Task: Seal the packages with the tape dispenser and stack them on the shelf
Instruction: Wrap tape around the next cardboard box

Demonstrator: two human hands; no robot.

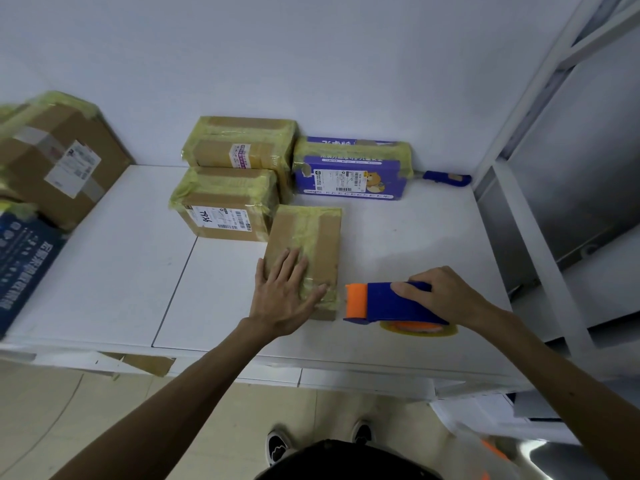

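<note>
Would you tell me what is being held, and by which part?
Right hand grips the tape dispenser by its handle; left hand only presses the box.

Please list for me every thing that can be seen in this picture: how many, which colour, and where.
flat package: 1, brown, yellowish tape, table middle
labelled boxes: 2, brown, yellowish tape, one behind the other, beyond the flat package
purple box: 1, purple, yellowish tape, by the wall
blue-handled tool: 1, blue, right of the purple box
large box: 1, brown, far left
dark blue box: 1, left edge
tape dispenser: 1, blue and orange, right of the flat package
table: 1, white
shelf frame: 1, white, right
cardboard scrap: 1, brown, below the table edge
shoes: 2, black and white, floor
left hand: flat on the flat package
right hand: grips the tape dispenser
</note>
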